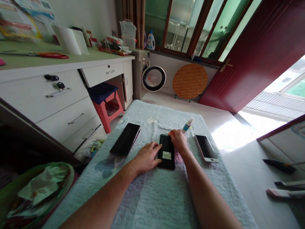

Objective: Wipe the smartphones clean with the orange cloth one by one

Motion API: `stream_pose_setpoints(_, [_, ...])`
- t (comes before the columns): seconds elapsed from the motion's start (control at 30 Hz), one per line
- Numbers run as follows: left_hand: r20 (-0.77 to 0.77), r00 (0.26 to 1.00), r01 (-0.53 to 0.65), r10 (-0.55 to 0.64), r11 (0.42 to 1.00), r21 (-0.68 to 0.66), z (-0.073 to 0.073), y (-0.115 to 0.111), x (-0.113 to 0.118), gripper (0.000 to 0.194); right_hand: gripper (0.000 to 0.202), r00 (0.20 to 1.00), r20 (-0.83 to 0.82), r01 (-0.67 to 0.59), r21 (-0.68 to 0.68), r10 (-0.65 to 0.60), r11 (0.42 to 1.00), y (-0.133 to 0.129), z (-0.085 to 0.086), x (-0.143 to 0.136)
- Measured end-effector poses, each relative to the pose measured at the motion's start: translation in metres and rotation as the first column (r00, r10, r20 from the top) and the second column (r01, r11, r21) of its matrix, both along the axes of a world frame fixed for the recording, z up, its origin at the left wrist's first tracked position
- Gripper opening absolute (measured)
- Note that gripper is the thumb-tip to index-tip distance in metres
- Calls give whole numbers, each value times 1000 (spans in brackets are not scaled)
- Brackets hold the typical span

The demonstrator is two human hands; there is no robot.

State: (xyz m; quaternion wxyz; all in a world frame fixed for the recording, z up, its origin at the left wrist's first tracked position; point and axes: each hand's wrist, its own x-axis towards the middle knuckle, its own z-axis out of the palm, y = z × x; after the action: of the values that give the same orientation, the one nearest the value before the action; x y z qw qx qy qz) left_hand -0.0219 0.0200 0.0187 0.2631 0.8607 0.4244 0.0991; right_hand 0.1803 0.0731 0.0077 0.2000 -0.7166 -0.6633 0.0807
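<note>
Left hand (148, 156), digits apart, braces dark phone (167, 148) at nine o'clock, presumably against sliding; right hand (179, 140), at one o'clock, clamped on orange piece (169, 134).

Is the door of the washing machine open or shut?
Open: the round door stands swung out from the machine.

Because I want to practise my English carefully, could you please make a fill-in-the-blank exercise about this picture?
1. The left hand touches the ____ edge of the middle phone.
2. Near the right hand is a small bottle with a ____ top.
3. The washing machine's round door is ____, not closed.
Missing words: left; white; open.
</note>
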Motion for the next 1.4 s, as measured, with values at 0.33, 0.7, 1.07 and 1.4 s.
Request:
stream_pose_setpoints(0.33, [9,1000,7,-7,1000,-2,-1,-1,-3,77,23,998,-51,-49,-9,48,999,-6,3,8])
stream_pose_setpoints(0.7, [-5,1000,-4,4,1000,-13,0,-1,-2,76,19,974,-193,-173,-306,117,936,-18,29,23])
stream_pose_setpoints(1.07, [-20,1000,-9,8,999,-36,1,-3,-1,77,19,888,-365,-454,-589,282,668,-28,44,38])
stream_pose_setpoints(1.4, [-13,1000,4,-4,1000,-24,-1,-1,-1,78,15,835,-493,-406,-255,243,878,-22,32,32])
